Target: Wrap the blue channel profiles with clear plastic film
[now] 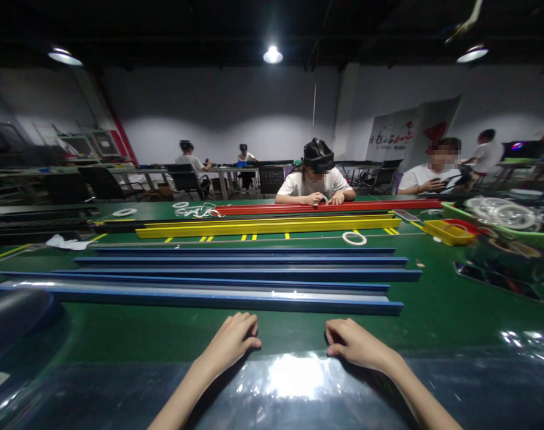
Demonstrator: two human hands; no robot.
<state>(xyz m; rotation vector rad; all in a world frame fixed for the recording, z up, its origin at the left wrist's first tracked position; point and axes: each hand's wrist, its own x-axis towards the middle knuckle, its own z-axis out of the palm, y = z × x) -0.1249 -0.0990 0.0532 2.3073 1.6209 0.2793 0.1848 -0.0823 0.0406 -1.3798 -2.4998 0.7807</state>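
Observation:
My left hand (234,339) rests near the front of the green table (289,332), its fingers loosely bent and the thumb apart from them, holding nothing. Across from it, my right hand (353,341) lies in a similar loosely bent pose, also empty. A gap separates the two hands. Just beyond them runs a long blue channel strip (236,300), which neither hand touches. More blue strips (245,275) lie parallel behind it. Under my wrists and forearms is a shiny clear sheet (294,382) that reflects a lamp.
Yellow strips (272,227) and a red strip (379,205) lie farther back. A white ring (355,239), a yellow tray (448,233) and a dark phone (498,280) are on the table. A person (316,173) works opposite. A dark rounded object (21,325) stands left.

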